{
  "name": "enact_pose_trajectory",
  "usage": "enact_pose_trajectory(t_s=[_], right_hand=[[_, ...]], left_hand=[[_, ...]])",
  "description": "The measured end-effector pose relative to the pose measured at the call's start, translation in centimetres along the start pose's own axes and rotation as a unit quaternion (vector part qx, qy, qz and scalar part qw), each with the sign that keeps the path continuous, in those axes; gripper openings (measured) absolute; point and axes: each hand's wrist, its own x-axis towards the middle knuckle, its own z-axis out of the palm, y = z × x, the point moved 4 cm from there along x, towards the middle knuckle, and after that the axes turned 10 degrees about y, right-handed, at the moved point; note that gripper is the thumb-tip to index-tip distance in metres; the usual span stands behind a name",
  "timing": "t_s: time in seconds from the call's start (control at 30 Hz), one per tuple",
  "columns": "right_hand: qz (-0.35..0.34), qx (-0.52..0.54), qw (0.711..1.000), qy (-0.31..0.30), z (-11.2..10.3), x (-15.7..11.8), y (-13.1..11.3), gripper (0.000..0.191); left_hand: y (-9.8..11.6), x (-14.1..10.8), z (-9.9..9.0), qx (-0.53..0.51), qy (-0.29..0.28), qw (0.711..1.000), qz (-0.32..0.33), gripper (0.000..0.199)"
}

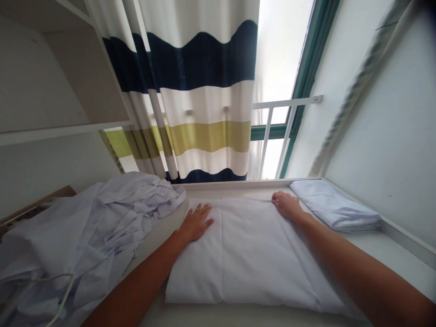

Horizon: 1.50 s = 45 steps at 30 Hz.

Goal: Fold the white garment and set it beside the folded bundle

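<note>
A white cloth [252, 259], folded into a broad flat shape with crease lines, lies on the white surface in front of me. My left hand [196, 222] rests flat on its far left part, fingers spread. At the far right corner of the cloth, my right hand [286, 204] has its fingers curled together and pinches the edge. What kind of article the cloth is, I cannot tell.
A crumpled heap of white fabric [112, 218] lies on the left, with a pale cable [66, 290] over it. A folded white cloth [335, 206] sits at the far right. Behind are a striped curtain [207, 104], a white railing [282, 103] and a shelf [68, 129].
</note>
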Motion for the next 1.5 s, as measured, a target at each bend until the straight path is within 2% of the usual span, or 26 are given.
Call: enact_pose_trajectory(t_s=[0.17,0.3,0.4,0.5,0.57,0.63,0.73,0.83,0.9,0.97,1.03,1.1,1.2,1.33,1.4,1.5], right_hand=[[-0.013,0.002,0.999,0.045,0.3,1.2,-0.5,0.025],[-0.009,0.003,0.999,0.038,0.8,1.8,-0.8,0.030],[-0.021,0.001,0.998,0.053,0.2,0.9,-1.5,0.038],[-0.064,0.005,0.996,0.068,-1.1,-1.5,-2.5,0.047],[-0.099,0.009,0.994,0.056,-1.5,-3.8,-2.6,0.056],[-0.116,0.010,0.993,0.028,-1.3,-5.9,-1.9,0.063],[-0.083,0.006,0.996,-0.031,0.0,-8.0,0.4,0.069],[-0.057,0.007,0.996,-0.066,1.0,-8.7,2.1,0.069],[-0.058,0.003,0.996,-0.064,0.8,-8.7,2.3,0.068],[-0.058,-0.007,0.997,-0.049,-0.2,-8.8,1.7,0.067],[-0.071,-0.020,0.997,-0.016,-1.8,-9.5,0.5,0.067],[-0.105,-0.019,0.994,0.018,-3.5,-11.2,-0.9,0.069],[-0.149,0.014,0.988,0.022,-4.3,-14.9,-1.8,0.070],[-0.098,0.028,0.995,-0.017,-2.3,-18.8,0.9,0.075],[-0.075,0.037,0.996,-0.024,-1.5,-19.5,2.4,0.076],[-0.052,0.050,0.997,0.005,-1.7,-20.0,3.8,0.072]], left_hand=[[-1.1,0.9,0.2,0.000,-0.002,1.000,-0.019,0.070],[-1.9,1.6,0.4,0.005,-0.006,0.999,-0.049,0.070],[-2.0,1.8,0.0,0.018,0.010,0.996,-0.084,0.072],[-1.2,1.2,-1.4,0.027,0.042,0.995,-0.085,0.067],[-0.4,0.2,-2.2,0.024,0.054,0.997,-0.051,0.061],[0.1,-1.0,-2.5,0.010,0.041,0.999,-0.019,0.059],[-0.4,-2.5,-1.8,-0.008,0.000,1.000,-0.017,0.059],[-1.6,-2.8,-1.3,-0.009,-0.014,0.999,-0.034,0.059],[-1.8,-3.0,-1.6,-0.008,-0.012,0.999,-0.044,0.060],[-1.1,-3.7,-2.4,-0.003,-0.003,0.998,-0.059,0.061],[0.6,-5.4,-3.5,0.001,0.011,0.998,-0.059,0.062],[3.1,-7.8,-4.3,-0.009,0.023,0.999,-0.024,0.062],[6.0,-11.7,-4.2,-0.039,0.006,0.999,0.029,0.063],[6.1,-14.7,-2.3,-0.026,-0.045,0.998,0.019,0.069],[5.6,-14.9,-1.6,-0.014,-0.038,0.999,0.028,0.068],[4.9,-14.8,-1.1,-0.001,-0.019,0.999,0.035,0.067]])
